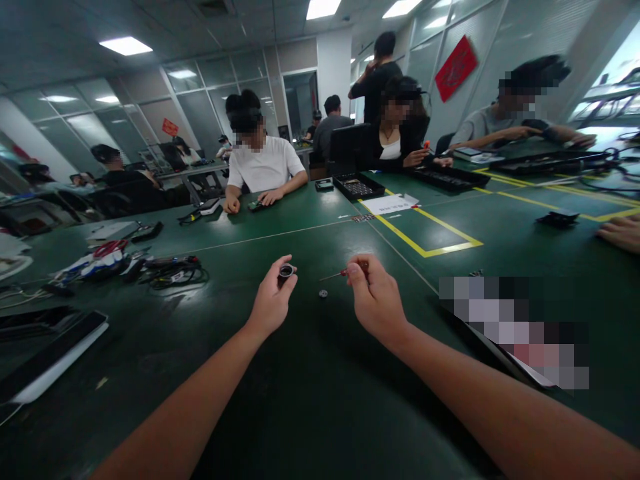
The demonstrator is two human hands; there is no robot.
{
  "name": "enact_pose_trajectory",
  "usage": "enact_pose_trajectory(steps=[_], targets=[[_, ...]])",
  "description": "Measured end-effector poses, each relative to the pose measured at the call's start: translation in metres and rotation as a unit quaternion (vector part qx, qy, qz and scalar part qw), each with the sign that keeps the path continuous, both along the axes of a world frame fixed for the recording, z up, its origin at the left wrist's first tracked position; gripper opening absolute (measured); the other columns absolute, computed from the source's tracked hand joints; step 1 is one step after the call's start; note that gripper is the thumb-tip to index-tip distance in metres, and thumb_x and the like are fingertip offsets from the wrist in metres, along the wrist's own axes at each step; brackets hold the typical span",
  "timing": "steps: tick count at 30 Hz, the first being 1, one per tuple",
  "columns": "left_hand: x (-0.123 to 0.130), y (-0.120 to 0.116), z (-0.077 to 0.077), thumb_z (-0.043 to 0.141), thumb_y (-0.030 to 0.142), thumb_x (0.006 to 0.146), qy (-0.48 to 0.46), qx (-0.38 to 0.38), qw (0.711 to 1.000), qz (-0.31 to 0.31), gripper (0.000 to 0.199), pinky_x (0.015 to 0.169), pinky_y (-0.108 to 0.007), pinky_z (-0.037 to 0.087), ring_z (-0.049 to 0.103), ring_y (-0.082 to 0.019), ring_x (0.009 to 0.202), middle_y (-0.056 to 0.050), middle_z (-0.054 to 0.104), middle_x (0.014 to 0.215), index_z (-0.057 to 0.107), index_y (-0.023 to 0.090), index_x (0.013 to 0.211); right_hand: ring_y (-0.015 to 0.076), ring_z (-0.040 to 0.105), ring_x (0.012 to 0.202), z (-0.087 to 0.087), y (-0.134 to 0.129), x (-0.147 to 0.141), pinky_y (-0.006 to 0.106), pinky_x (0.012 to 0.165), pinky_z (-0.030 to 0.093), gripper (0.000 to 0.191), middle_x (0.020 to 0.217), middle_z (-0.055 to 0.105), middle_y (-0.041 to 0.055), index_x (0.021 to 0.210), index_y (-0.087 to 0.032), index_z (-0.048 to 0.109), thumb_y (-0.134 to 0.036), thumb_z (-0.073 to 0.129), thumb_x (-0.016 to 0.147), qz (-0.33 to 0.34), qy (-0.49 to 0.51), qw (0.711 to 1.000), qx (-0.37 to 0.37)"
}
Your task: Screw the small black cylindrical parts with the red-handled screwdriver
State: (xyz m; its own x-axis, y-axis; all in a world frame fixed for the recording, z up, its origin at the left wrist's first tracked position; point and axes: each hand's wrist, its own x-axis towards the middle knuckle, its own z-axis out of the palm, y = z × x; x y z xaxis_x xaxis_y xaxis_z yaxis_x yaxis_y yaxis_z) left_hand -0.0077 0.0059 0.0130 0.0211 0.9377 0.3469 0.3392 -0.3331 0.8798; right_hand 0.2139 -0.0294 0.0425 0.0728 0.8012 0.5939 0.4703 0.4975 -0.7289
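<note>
My left hand (271,299) is closed around a small dark cylinder (286,271) with a pale ring at its open top end. In my right hand (376,297) is a screwdriver (342,273), its red handle mostly hidden by the fingers and its thin shaft pointing left toward the cylinder. The shaft and the cylinder are apart. On the green table between and a little below the two hands lies a small round grey part (323,293).
Tangled cables (175,272) and a dark flat device (50,347) lie on the left. A partly pixelated flat object (520,340) is at the right. Black trays (359,187) and yellow tape (425,252) mark the far side, where other people sit. Another person's hand (620,233) rests at the right edge.
</note>
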Motion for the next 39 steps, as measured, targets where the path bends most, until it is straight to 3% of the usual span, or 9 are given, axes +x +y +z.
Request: enact_pose_trajectory(steps=[3,6,12,15,19,23,27,31,39], targets=[[-0.002,0.003,0.011,0.056,0.037,0.091,-0.041,-0.058,0.997,-0.003,0.028,0.075,-0.030,0.050,0.062,-0.018,0.083,-0.005,0.064,0.097,0.060,0.020,0.113,0.0170,0.060,0.067,0.002,-0.001,0.001,0.030,0.066,0.042,0.018,0.076,0.063,0.0006,0.095,-0.022,0.054,-0.032,0.042,0.102,-0.002,0.003,1.000,0.008],[0.001,0.004,0.024,0.063,0.048,0.088,0.053,-0.112,0.992,-0.012,0.030,0.062,-0.028,0.044,0.059,-0.018,0.069,-0.002,0.061,0.079,0.062,0.019,0.096,0.0162,0.059,0.065,0.003,-0.003,0.001,0.029,0.065,0.041,0.017,0.074,0.062,-0.0006,0.096,-0.022,0.055,-0.032,0.042,0.103,0.002,0.004,1.000,0.007],[0.018,0.009,0.034,0.062,0.036,0.089,0.280,-0.120,0.950,-0.073,0.019,0.073,-0.032,0.045,0.064,-0.021,0.081,-0.005,0.069,0.088,0.070,0.020,0.094,0.0152,0.060,0.065,0.003,-0.005,-0.001,0.029,0.065,0.041,0.017,0.075,0.062,-0.0009,0.096,-0.022,0.055,-0.031,0.042,0.103,0.011,0.010,1.000,0.008],[0.027,0.013,0.029,0.063,0.028,0.087,0.342,-0.118,0.926,-0.107,0.015,0.074,-0.031,0.044,0.064,-0.021,0.086,-0.003,0.070,0.095,0.071,0.022,0.098,0.0158,0.061,0.067,0.003,-0.004,0.000,0.029,0.066,0.042,0.016,0.077,0.063,-0.0003,0.096,-0.022,0.055,-0.031,0.042,0.103,0.007,0.010,1.000,0.011],[0.036,0.017,0.023,0.069,0.035,0.087,0.400,-0.120,0.899,-0.131,0.028,0.076,-0.032,0.045,0.065,-0.024,0.093,-0.003,0.071,0.104,0.070,0.026,0.114,0.0165,0.062,0.069,0.003,-0.003,0.000,0.029,0.067,0.043,0.016,0.078,0.065,0.0003,0.097,-0.022,0.055,-0.031,0.043,0.103,0.008,0.011,1.000,0.010],[0.040,0.020,0.020,0.069,0.036,0.088,0.430,-0.101,0.883,-0.156,0.022,0.082,-0.033,0.046,0.065,-0.025,0.099,-0.003,0.071,0.108,0.074,0.026,0.107,0.0168,0.062,0.070,0.002,-0.003,0.001,0.030,0.068,0.043,0.017,0.079,0.066,0.0008,0.096,-0.022,0.055,-0.031,0.042,0.102,0.011,0.011,1.000,0.013],[0.033,0.022,0.019,0.068,0.037,0.088,0.375,-0.111,0.909,-0.146,0.018,0.076,-0.031,0.046,0.066,-0.023,0.089,-0.005,0.071,0.097,0.073,0.022,0.096,0.0168,0.062,0.069,0.001,-0.003,0.000,0.030,0.068,0.043,0.017,0.078,0.064,0.0005,0.097,-0.022,0.055,-0.032,0.042,0.103,0.012,0.010,1.000,0.011],[0.009,0.021,0.023,0.068,0.043,0.084,0.251,-0.197,0.940,-0.121,0.030,0.064,-0.029,0.046,0.063,-0.017,0.065,-0.006,0.069,0.092,0.070,0.018,0.100,0.0165,0.062,0.069,0.000,-0.003,0.001,0.030,0.067,0.042,0.017,0.077,0.064,0.0001,0.097,-0.022,0.056,-0.032,0.043,0.103,0.014,0.006,1.000,0.008],[-0.095,-0.006,0.044,0.073,0.044,0.074,-0.025,-0.289,0.956,0.038,0.044,0.042,-0.019,0.028,0.050,-0.012,0.056,-0.006,0.064,0.088,0.070,0.015,0.107,0.0160,0.060,0.067,-0.002,-0.001,0.002,0.028,0.063,0.041,0.019,0.074,0.061,-0.0013,0.097,-0.023,0.057,-0.034,0.042,0.104,0.035,0.005,0.999,-0.009]])
